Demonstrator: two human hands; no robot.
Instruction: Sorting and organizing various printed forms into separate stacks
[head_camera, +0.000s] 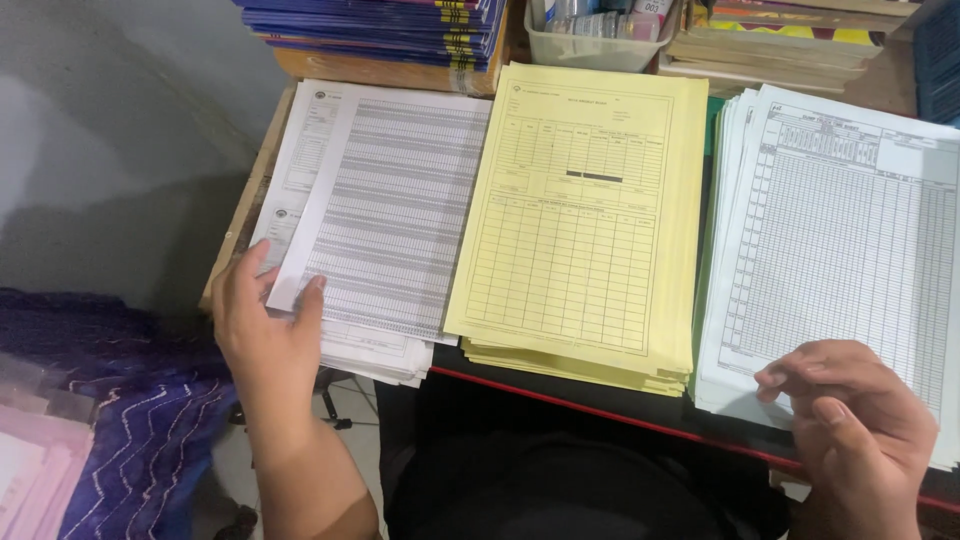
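Three stacks of printed forms lie side by side on a desk. My left hand (265, 325) rests on the near left corner of the left white stack (385, 215), fingers pinching the edge of the top ruled sheet. A thick yellow stack (580, 220) of table forms sits in the middle, untouched. My right hand (850, 415) hovers at the near corner of the right white stack (840, 240) of gridded forms, fingertips curled together over the top sheet's edge; whether it grips a sheet I cannot tell.
Blue-spined booklets (380, 25) are piled at the back left. A clear plastic tub (600, 35) and stacked books (780, 45) stand behind the forms. Purple patterned cloth (130, 400) lies at the left, beside the desk's red front edge (600, 410).
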